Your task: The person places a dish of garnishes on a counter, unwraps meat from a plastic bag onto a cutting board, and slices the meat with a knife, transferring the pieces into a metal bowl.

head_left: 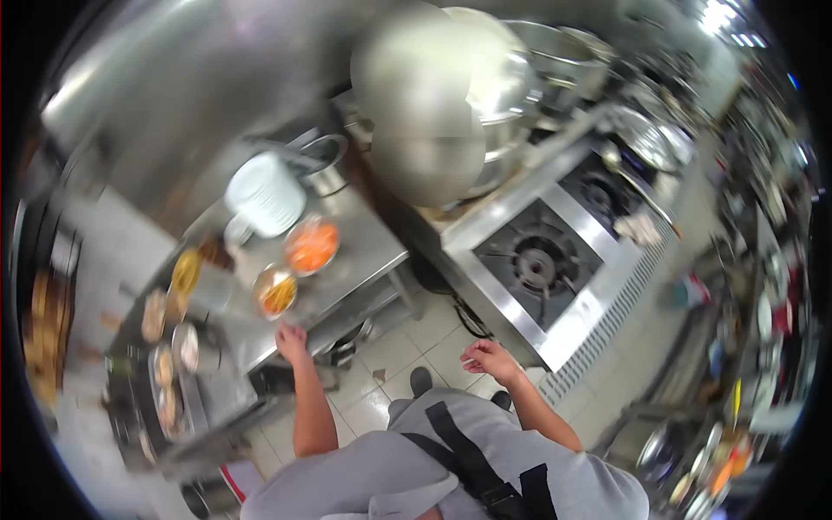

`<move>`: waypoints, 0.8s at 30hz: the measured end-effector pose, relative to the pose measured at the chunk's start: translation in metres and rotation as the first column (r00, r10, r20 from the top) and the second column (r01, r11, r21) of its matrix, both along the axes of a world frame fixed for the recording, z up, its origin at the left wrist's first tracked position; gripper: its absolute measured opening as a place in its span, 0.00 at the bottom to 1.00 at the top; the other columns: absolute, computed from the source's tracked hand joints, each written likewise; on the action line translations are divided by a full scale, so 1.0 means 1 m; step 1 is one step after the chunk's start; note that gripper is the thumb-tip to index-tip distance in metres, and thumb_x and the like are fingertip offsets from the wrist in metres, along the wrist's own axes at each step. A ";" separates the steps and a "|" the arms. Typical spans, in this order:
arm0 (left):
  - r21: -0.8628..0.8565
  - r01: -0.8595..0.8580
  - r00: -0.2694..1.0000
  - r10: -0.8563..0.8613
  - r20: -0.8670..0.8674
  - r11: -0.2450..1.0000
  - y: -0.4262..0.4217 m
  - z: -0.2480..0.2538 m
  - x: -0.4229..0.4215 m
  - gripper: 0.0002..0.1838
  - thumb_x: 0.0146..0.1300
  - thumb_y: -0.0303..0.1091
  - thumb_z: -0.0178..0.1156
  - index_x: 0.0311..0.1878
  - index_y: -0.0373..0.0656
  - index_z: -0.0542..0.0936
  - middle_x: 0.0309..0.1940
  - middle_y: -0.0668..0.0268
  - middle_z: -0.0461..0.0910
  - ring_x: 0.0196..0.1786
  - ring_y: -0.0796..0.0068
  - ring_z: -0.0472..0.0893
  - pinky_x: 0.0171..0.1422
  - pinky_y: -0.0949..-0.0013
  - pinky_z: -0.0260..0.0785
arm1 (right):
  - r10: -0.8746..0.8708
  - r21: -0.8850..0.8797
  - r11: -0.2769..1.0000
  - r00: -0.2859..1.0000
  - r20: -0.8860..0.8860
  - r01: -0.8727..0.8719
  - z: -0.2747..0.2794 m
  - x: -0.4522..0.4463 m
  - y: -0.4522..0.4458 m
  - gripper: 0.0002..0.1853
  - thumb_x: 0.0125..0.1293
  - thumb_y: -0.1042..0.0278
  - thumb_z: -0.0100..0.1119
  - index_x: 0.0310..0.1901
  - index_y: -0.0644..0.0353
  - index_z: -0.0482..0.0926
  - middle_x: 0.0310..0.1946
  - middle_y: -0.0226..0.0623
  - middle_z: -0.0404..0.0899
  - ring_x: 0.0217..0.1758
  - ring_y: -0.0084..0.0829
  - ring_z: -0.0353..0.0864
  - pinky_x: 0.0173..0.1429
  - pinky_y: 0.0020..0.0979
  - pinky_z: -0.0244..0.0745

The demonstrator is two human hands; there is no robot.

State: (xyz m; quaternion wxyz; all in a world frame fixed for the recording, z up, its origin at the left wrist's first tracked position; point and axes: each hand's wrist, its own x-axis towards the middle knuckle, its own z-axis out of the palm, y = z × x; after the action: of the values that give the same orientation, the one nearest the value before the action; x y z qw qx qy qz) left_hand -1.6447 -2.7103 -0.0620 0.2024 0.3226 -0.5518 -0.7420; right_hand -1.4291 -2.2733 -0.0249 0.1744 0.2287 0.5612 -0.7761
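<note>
My left hand (291, 341) is at the front edge of a steel table, just below a small metal bowl (263, 282) holding yellow and orange cut pieces. Its fingers are blurred, and whether they touch the bowl's rim I cannot make out. Behind that bowl stands a larger bowl of orange pieces, perhaps carrot (313, 247). My right hand (490, 360) hangs over the floor in front of the stove, its fingers loosely bent and apart, with nothing in them.
A stack of white plates (265, 195) and a metal pot (328, 179) stand at the table's back. The stove (485, 295) has open burners, with a ladle (643, 192) and crumpled cloth (637, 229) on its right. Large pots (555, 61) stand behind. Trays of food (169, 390) lie left.
</note>
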 end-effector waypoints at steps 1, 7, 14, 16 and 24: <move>-0.094 0.208 0.978 -0.206 0.032 0.974 0.013 -0.016 0.013 0.16 0.73 0.49 0.56 0.39 0.44 0.74 0.26 0.67 0.76 0.25 0.79 0.74 0.26 0.74 0.69 | -0.073 -0.014 0.997 0.997 0.019 0.073 0.001 0.010 0.004 0.07 0.71 0.66 0.57 0.43 0.60 0.77 0.43 0.37 0.84 0.39 0.28 0.85 0.46 0.28 0.82; -0.302 0.941 -0.088 -0.973 0.214 -0.152 0.224 0.080 0.111 0.08 0.69 0.34 0.62 0.47 0.41 0.82 0.39 0.69 0.81 0.40 0.78 0.80 0.45 0.72 0.73 | -0.414 -0.056 0.909 0.909 -0.032 0.412 -0.004 0.096 0.033 0.08 0.70 0.67 0.57 0.45 0.61 0.77 0.43 0.37 0.83 0.41 0.29 0.85 0.47 0.28 0.82; -0.695 0.016 -0.993 0.069 -0.095 -0.719 0.441 0.270 0.337 0.04 0.64 0.25 0.64 0.41 0.36 0.84 0.38 0.60 0.80 0.36 0.66 0.79 0.42 0.66 0.71 | -0.756 0.003 0.648 0.643 -0.119 0.762 -0.017 0.329 0.086 0.11 0.71 0.63 0.59 0.46 0.62 0.78 0.41 0.36 0.84 0.40 0.27 0.85 0.47 0.29 0.83; -0.786 -0.219 -0.765 0.602 -0.229 -0.578 0.484 0.286 0.428 0.08 0.64 0.30 0.67 0.42 0.35 0.84 0.38 0.61 0.80 0.36 0.66 0.79 0.40 0.64 0.70 | -0.878 0.003 0.473 0.471 -0.085 0.881 -0.031 0.413 0.094 0.11 0.70 0.63 0.59 0.45 0.62 0.78 0.40 0.35 0.85 0.39 0.27 0.85 0.45 0.28 0.82; -0.741 -0.339 -0.345 0.809 -0.476 -0.580 0.576 0.304 0.683 0.10 0.70 0.36 0.63 0.43 0.38 0.83 0.38 0.61 0.80 0.36 0.64 0.79 0.40 0.62 0.68 | -0.948 0.056 -0.318 -0.318 -0.010 0.946 -0.036 0.676 0.064 0.08 0.74 0.63 0.56 0.44 0.58 0.76 0.41 0.35 0.85 0.39 0.26 0.84 0.43 0.26 0.80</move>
State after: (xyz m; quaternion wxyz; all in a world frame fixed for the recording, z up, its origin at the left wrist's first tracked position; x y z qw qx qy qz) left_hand -0.9616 -2.1346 0.2418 0.6417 0.6586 -0.3327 0.2092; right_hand -0.7533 -2.2092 -0.0605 -0.5215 0.6079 0.1543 -0.5785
